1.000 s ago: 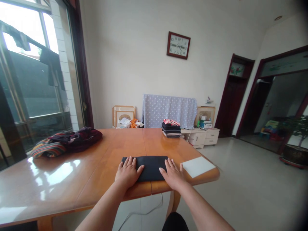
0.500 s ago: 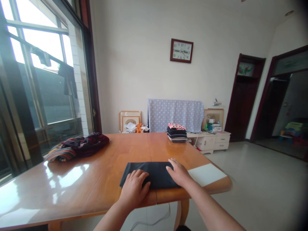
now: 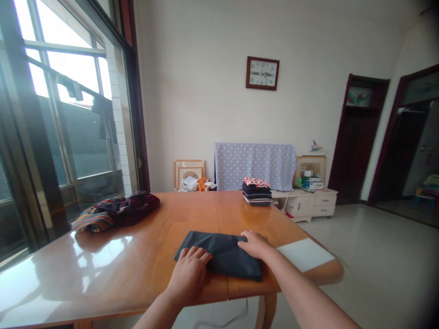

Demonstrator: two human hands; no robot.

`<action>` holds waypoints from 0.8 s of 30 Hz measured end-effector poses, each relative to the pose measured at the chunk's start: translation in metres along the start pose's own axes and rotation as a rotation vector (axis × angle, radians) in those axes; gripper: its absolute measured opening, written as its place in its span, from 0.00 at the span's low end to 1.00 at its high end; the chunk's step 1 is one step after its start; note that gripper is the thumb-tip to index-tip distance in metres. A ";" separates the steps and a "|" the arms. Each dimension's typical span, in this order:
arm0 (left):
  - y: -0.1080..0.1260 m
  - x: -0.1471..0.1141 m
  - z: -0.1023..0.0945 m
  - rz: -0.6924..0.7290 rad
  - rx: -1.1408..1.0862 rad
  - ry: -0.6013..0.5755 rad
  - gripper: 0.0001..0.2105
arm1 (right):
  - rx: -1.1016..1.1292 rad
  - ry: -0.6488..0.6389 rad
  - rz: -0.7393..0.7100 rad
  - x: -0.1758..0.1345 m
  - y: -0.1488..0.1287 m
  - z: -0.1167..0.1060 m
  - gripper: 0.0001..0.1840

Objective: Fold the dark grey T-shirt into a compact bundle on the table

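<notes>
A folded dark navy garment [image 3: 222, 256] lies slightly askew near the front edge of the wooden table. My left hand [image 3: 191, 270] grips its near left side, fingers bent over the top of the cloth and the thumb not clearly visible. At the far right edge, my right hand [image 3: 255, 244] is closed on the fabric, with fingers and thumb near the corner. The kind of garment cannot be made out while folded.
A stack of folded clothes [image 3: 256, 192] stands at the table's back right. A heap of crumpled clothing [image 3: 120, 211] lies on the left by the window. Right of the garment is a pale flat sheet [image 3: 306, 254] near the table [image 3: 164, 269] corner.
The garment has turned, its right end now nearer the table's front edge. My right hand has shifted to its far right edge and closed more. The view has swung slightly left.
</notes>
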State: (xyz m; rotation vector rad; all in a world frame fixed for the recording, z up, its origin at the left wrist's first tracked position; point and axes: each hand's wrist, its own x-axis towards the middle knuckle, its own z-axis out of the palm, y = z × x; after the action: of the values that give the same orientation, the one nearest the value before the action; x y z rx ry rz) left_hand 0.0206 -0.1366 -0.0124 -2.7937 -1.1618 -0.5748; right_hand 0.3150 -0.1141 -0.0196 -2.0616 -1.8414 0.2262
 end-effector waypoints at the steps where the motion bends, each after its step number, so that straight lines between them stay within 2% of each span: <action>1: -0.006 0.002 0.001 -0.008 0.007 0.012 0.17 | -0.005 -0.004 0.009 -0.004 0.000 -0.002 0.24; 4: -0.024 0.012 0.005 -0.066 0.026 0.047 0.17 | 0.033 -0.032 -0.004 -0.026 -0.004 -0.003 0.22; 7: -0.037 0.021 0.009 -0.118 0.024 0.034 0.18 | 0.195 -0.072 -0.075 -0.057 -0.011 0.002 0.25; 10: -0.041 0.020 0.011 -0.107 0.006 0.005 0.20 | 0.349 -0.149 -0.126 -0.087 -0.016 0.006 0.29; 12: -0.041 0.012 0.012 -0.094 -0.008 0.006 0.22 | 0.372 -0.164 -0.113 -0.100 -0.014 0.005 0.29; 15: -0.038 -0.003 0.010 -0.077 -0.041 0.014 0.24 | 0.240 -0.039 -0.065 -0.109 -0.007 -0.001 0.27; 18: -0.034 -0.016 0.005 -0.050 -0.077 -0.006 0.25 | 0.049 0.069 -0.148 -0.111 0.002 -0.004 0.29; 21: -0.030 -0.023 0.000 -0.022 -0.095 -0.047 0.28 | -0.032 0.046 -0.292 -0.113 0.007 -0.001 0.36; 24: -0.028 -0.027 -0.003 -0.012 -0.112 -0.079 0.32 | -0.034 0.002 -0.340 -0.115 0.009 0.003 0.38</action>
State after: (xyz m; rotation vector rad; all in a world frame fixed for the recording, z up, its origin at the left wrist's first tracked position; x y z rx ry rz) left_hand -0.0174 -0.1360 -0.0216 -2.9302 -1.1977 -0.5514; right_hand 0.3071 -0.2276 -0.0396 -1.7301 -2.1679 0.1025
